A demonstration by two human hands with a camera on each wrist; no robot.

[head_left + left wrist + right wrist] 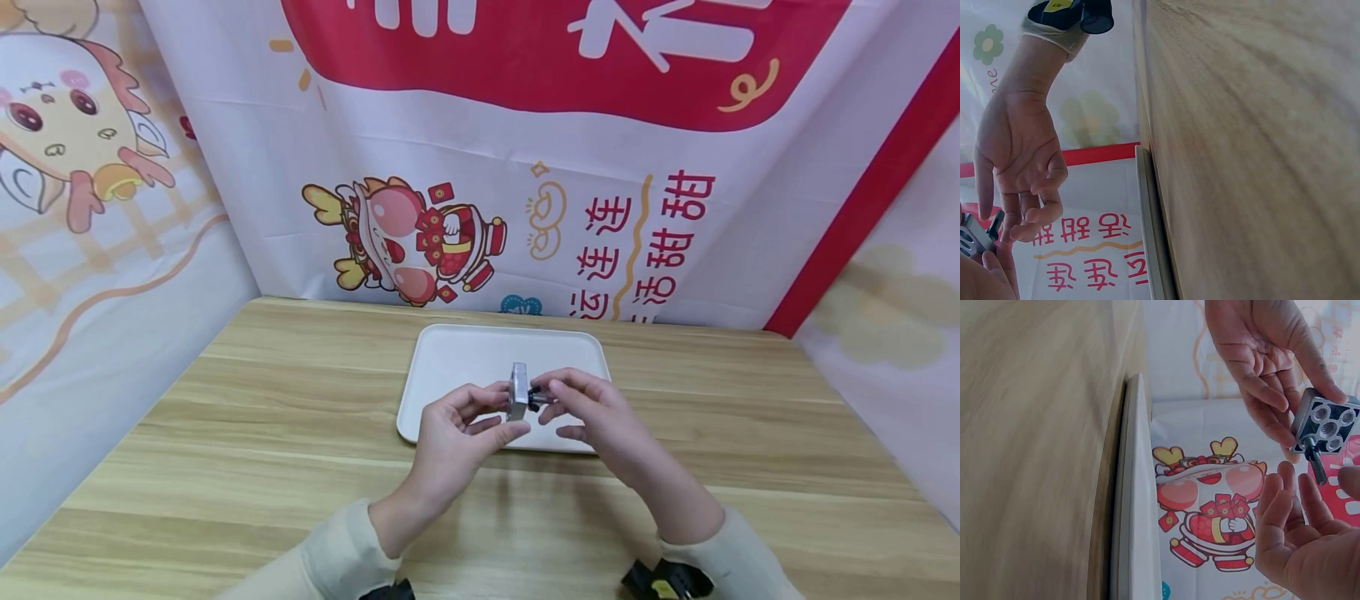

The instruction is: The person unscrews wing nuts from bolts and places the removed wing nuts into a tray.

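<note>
My left hand holds a small square metal block by its edges, thumb in front and fingers behind, raised over the white tray. In the right wrist view the block shows round holes at its corners and a larger threaded one in the middle. A dark threaded bolt sticks out from near one corner of that face. My right hand has its thumb and index finger at the bolt's free end, the other fingers loosely bent. Part of the block shows at the left wrist view's edge.
The tray lies on a wooden table, towards its back edge. Behind it hangs a printed cloth with a cartoon figure and red lettering. More printed cloth closes off the left side.
</note>
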